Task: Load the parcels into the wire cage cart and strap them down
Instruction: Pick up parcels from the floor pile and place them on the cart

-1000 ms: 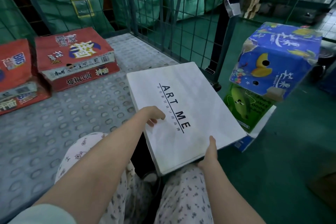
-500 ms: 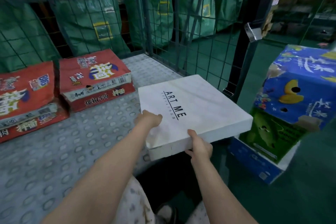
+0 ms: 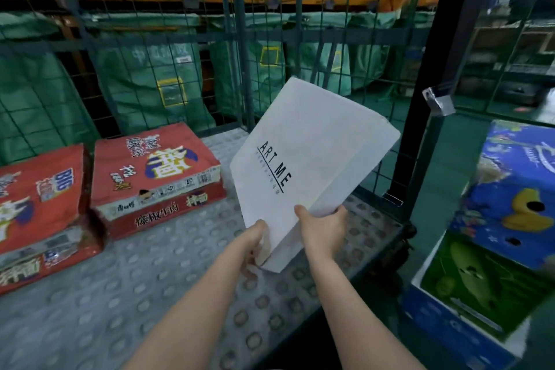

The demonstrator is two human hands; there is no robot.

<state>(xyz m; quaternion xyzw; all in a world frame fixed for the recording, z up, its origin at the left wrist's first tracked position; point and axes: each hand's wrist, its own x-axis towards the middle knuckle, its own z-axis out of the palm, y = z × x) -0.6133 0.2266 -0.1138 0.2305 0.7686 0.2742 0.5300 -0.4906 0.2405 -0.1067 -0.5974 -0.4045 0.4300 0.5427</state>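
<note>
A flat white box (image 3: 309,159) printed "ART ME" is tilted up on edge above the studded grey floor (image 3: 150,279) of the wire cage cart. My left hand (image 3: 255,237) grips its lower left corner from beneath. My right hand (image 3: 324,228) grips its lower edge, thumb on the printed face. Two red noodle cartons sit on the cart floor: one (image 3: 156,177) at the middle left, another (image 3: 39,213) at the far left. The cart's green wire mesh wall (image 3: 270,39) rises behind the box.
A blue carton (image 3: 516,189) with a yellow duck print sits on a green and white carton (image 3: 480,288) on the green floor, right of the cart. A dark corner post (image 3: 432,93) stands at the cart's right side. Green mail sacks (image 3: 144,75) hang beyond the mesh.
The white box has risen from lying flat near my lap and now tilts steeply up over the cart floor. Both hands have shifted to its lower edge. My view has lifted.
</note>
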